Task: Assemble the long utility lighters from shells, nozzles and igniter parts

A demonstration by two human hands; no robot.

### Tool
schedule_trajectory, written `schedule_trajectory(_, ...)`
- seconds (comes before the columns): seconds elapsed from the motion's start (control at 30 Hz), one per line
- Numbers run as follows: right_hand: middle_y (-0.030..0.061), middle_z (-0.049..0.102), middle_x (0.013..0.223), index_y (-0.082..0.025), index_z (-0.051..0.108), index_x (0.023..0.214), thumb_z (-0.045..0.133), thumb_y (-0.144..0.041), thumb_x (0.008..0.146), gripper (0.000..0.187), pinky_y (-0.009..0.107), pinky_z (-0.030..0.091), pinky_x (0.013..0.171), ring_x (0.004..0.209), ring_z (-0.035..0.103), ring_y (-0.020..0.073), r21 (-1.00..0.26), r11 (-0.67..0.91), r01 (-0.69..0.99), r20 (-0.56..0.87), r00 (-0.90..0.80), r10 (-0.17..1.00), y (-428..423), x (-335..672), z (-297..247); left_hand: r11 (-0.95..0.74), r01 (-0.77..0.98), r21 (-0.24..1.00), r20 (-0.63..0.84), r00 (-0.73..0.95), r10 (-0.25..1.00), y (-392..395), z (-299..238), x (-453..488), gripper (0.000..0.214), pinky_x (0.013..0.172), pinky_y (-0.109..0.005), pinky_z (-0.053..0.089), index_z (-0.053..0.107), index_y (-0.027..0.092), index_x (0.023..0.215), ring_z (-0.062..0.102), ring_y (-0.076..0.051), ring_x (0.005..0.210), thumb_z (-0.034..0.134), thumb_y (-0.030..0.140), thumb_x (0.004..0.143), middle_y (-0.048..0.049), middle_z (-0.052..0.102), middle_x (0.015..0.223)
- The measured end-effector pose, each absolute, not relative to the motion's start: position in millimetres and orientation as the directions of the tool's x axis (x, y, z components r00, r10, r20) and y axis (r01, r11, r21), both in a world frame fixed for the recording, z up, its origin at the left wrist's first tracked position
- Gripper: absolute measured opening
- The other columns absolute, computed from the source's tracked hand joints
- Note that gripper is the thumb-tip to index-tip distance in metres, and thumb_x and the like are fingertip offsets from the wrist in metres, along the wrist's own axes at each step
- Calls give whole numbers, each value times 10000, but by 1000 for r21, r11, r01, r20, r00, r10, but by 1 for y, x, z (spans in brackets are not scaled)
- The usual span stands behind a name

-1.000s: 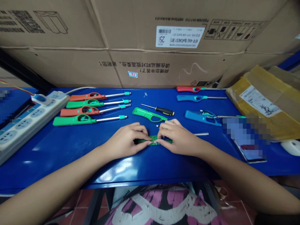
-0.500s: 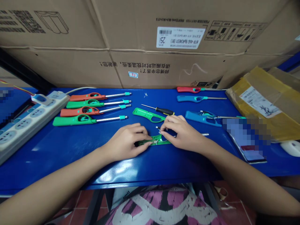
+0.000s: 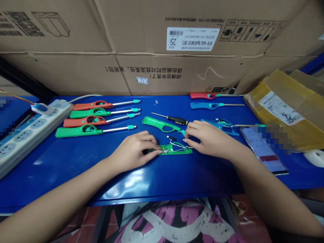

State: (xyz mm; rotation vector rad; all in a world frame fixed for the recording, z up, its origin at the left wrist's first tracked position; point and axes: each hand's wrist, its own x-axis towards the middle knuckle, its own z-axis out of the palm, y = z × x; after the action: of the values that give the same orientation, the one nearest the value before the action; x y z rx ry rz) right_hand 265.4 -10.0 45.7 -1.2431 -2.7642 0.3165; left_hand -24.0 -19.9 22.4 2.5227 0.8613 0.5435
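Note:
An opened green lighter half-shell (image 3: 174, 149) with loose white wiring lies on the blue table (image 3: 76, 158). My left hand (image 3: 135, 151) pinches its left end, fingers closed on it. My right hand (image 3: 209, 138) rests at its right end, fingers curled around the metal tube there. A second green shell half (image 3: 158, 124) lies just behind, beside a black-handled screwdriver (image 3: 174, 119).
Several assembled orange and green lighters (image 3: 96, 116) lie at left by a white power strip (image 3: 27, 130). Red and blue lighters (image 3: 210, 101) and an opened blue one (image 3: 227, 125) lie at right, with a phone (image 3: 264, 150), a yellow parcel (image 3: 286, 108), and cardboard boxes (image 3: 162, 47) behind.
My right hand has slid rightward along the green shell, uncovering its middle and the white wiring. My left hand has stayed on the left end.

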Motion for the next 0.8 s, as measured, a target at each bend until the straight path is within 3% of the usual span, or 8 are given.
schedule_trajectory(0.27, 56, 652, 1041, -225, 639, 1009, 622, -384, 943, 173, 368, 415, 837, 981, 591, 231, -365, 628, 687, -79, -695, 714, -12, 274, 51, -668, 512, 541, 201, 692, 693, -19, 26, -25, 163, 827, -321, 542, 783, 219, 958, 651, -182, 905, 637, 292, 952, -49, 709, 979)
schedule_trajectory(0.5, 32, 652, 910, -222, 613, 887, 637, -284, 884, 67, 292, 386, 633, 738, 568, 175, -435, 495, 752, -247, -628, 738, -9, 287, 55, -624, 463, 629, 204, 677, 707, -16, 23, -28, 152, 790, -295, 561, 783, 184, 976, 676, -161, 860, 653, 255, 947, -60, 708, 954)
schedule_trajectory(0.8, 26, 647, 901, -219, 580, 875, 621, -275, 896, 73, 284, 383, 634, 739, 558, 171, -434, 484, 760, -279, -624, 730, -11, 284, 59, -625, 467, 626, 208, 673, 710, -17, 24, -27, 159, 779, -274, 572, 780, 173, 984, 687, -153, 847, 648, 256, 950, -64, 701, 955)
